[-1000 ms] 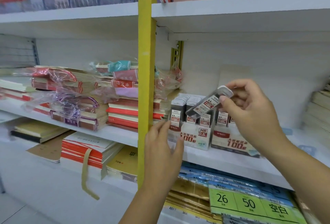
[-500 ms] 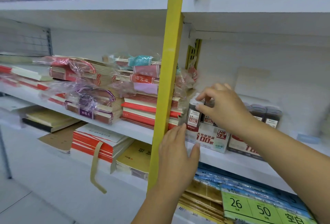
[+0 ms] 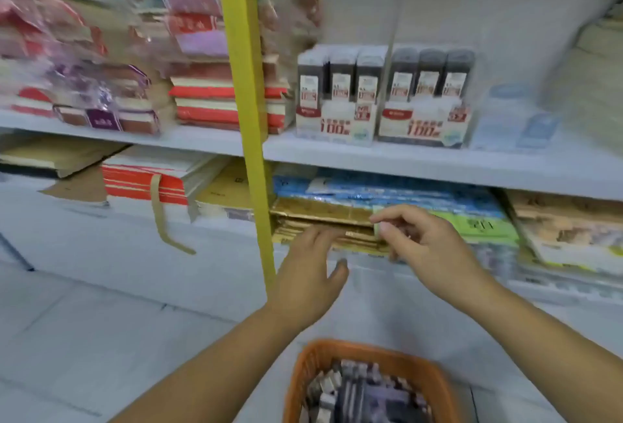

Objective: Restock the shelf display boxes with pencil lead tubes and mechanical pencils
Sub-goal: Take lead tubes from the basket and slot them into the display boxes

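Two white display boxes stand side by side on the middle shelf (image 3: 438, 166). The left box (image 3: 333, 127) holds a row of dark pencil lead tubes (image 3: 340, 75); the right box (image 3: 421, 129) holds three more tubes (image 3: 431, 75). Below the shelf, my left hand (image 3: 310, 274) hangs with fingers spread and holds nothing. My right hand (image 3: 424, 247) is beside it with loosely curled fingers, and I see nothing in it. An orange basket (image 3: 374, 351) at the bottom edge contains several lead tubes (image 3: 364, 395). The frame is blurred.
A yellow upright post (image 3: 242, 85) splits the shelving just left of the boxes. Wrapped notebook stacks (image 3: 202, 95) fill the shelf to the left. Behind my hands, the lower shelf carries gold and blue packs (image 3: 387, 193) and a green label (image 3: 478, 223).
My right hand set the lead tube into the left box and let go. Both hands have dropped below the shelf. The view tilted down, bringing the orange basket into sight.
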